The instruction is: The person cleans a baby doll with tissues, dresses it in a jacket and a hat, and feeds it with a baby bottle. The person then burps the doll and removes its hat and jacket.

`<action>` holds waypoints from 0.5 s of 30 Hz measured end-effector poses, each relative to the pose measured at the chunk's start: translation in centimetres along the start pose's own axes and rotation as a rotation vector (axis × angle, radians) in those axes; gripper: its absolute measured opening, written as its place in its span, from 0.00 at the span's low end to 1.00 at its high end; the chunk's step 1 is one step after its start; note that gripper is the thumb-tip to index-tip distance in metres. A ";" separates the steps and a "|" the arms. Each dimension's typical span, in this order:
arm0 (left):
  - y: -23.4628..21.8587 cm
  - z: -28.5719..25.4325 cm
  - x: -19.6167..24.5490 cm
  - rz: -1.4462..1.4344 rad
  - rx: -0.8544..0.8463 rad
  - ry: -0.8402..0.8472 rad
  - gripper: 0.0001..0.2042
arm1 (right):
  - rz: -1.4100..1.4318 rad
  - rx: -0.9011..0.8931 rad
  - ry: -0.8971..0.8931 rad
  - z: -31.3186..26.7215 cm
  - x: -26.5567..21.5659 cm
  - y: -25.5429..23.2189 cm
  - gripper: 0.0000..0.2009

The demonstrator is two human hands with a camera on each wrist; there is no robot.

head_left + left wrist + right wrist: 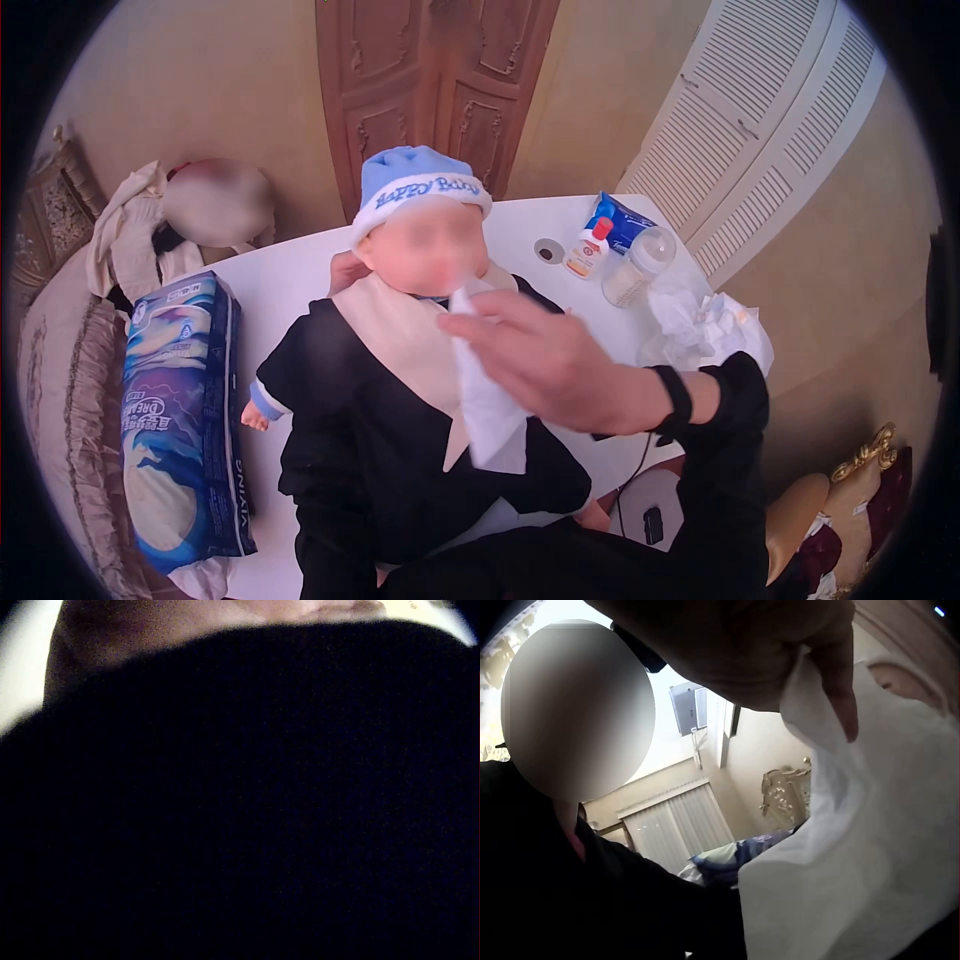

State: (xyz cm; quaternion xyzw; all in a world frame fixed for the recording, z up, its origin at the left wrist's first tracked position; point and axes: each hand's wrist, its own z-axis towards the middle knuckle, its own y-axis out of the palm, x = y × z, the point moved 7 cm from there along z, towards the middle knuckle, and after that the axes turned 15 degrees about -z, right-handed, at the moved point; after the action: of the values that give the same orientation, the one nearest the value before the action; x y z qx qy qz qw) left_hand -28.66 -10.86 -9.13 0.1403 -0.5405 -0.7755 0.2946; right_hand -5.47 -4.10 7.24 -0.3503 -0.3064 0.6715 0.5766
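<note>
A baby doll (430,243) in a blue and white hat leans upright, a beige bib (395,330) and dark cloth over its body. My right hand (540,350) pinches a white tissue (492,425) between thumb and fingers, its upper end right at the doll's mouth and chin. In the right wrist view the tissue (870,832) hangs down wide from the fingers. Part of my left hand (347,270) shows behind the doll's neck; its fingers are hidden. Dark sleeve fills most of the left wrist view, with a strip of the hand (187,622) above it.
The white table (275,290) carries a blue diaper pack (185,420) on the left. At the right are a blue wipes packet (625,220), a red-capped bottle (590,250), a clear baby bottle (640,268) and crumpled tissues (715,325). A cable hangs near the right edge.
</note>
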 end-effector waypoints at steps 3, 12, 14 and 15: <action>0.5 -0.3 0.8 0.010 -0.009 0.008 0.38 | -0.058 0.048 -0.132 0.8 -2.6 2.0 0.19; 0.8 -0.5 1.9 -0.002 -0.030 0.028 0.38 | 0.173 -0.051 -0.162 0.1 -4.5 2.1 0.28; 0.6 -0.8 2.1 -0.009 -0.030 0.038 0.38 | 0.026 0.046 -0.042 -1.6 -1.6 1.5 0.23; 0.5 -0.9 2.3 -0.010 -0.031 0.042 0.38 | -0.083 0.097 0.007 -2.1 -0.3 1.0 0.22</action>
State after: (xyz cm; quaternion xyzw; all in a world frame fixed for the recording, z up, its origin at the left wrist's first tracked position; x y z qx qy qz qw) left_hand -29.79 -13.07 -8.74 0.1547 -0.5212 -0.7823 0.3039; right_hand -4.34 -4.49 5.26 -0.3114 -0.2858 0.6599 0.6211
